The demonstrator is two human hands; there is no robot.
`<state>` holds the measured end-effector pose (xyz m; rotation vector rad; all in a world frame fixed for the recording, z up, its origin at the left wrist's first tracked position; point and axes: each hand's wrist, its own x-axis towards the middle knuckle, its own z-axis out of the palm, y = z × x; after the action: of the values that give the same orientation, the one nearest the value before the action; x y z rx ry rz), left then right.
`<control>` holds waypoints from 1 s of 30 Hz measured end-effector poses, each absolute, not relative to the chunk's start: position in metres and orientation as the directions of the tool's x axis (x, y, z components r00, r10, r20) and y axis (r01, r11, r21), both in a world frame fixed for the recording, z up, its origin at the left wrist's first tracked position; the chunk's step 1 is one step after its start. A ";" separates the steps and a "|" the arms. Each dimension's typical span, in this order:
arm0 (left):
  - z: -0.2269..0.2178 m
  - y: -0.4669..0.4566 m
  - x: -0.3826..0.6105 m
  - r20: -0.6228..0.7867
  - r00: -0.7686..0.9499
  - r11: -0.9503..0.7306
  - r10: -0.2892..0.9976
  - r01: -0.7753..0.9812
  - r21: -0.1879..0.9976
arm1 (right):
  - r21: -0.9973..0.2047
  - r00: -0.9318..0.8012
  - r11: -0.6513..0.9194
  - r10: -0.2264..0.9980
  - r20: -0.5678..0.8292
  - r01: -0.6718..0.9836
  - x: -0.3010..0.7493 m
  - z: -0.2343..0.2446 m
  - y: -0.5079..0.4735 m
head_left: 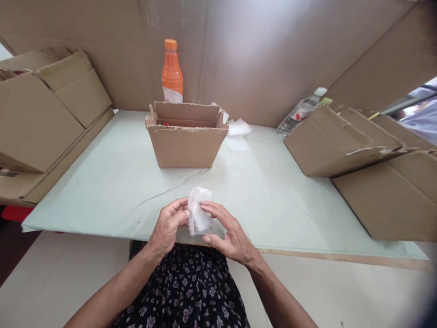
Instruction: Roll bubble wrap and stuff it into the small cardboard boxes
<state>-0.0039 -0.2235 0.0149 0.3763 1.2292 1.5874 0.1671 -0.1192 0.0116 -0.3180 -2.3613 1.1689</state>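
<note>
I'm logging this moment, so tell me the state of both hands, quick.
Left hand: closed, holding the bubble wrap.
Right hand: open, fingers over the bubble wrap.

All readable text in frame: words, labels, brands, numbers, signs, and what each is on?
None legible.
Orange bottle: pale label, print too blurred.
Clear bottle: red-and-white label, too small to read.
Cardboard at far left: dark printed patch, unreadable.
Bubble wrap: no print visible.

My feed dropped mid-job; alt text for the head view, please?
The left hand grips bubble wrap at the near edge of the table; the right hand touches it. Beyond stand an open box and an orange bottle, with more boxes at both sides.
</note>
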 end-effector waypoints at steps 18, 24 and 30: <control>0.008 -0.218 -0.019 -0.338 -0.350 0.115 0.874 -0.525 0.843 | -0.720 -0.825 0.689 0.455 0.337 0.086 0.145 -0.003 -0.112; 0.015 -0.227 -0.030 -0.385 -0.362 0.288 0.849 -0.296 0.911 | -0.655 -0.650 0.706 0.636 0.417 0.271 0.161 0.023 -0.083; 0.010 -0.240 -0.033 -0.376 -0.307 0.403 0.874 0.027 0.915 | -0.511 -0.712 0.788 0.574 0.404 0.345 0.125 0.030 -0.028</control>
<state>-0.0333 -0.2402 0.0101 0.8044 1.6580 1.0578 0.1254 -0.0275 0.0298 -0.6817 -2.4184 0.5456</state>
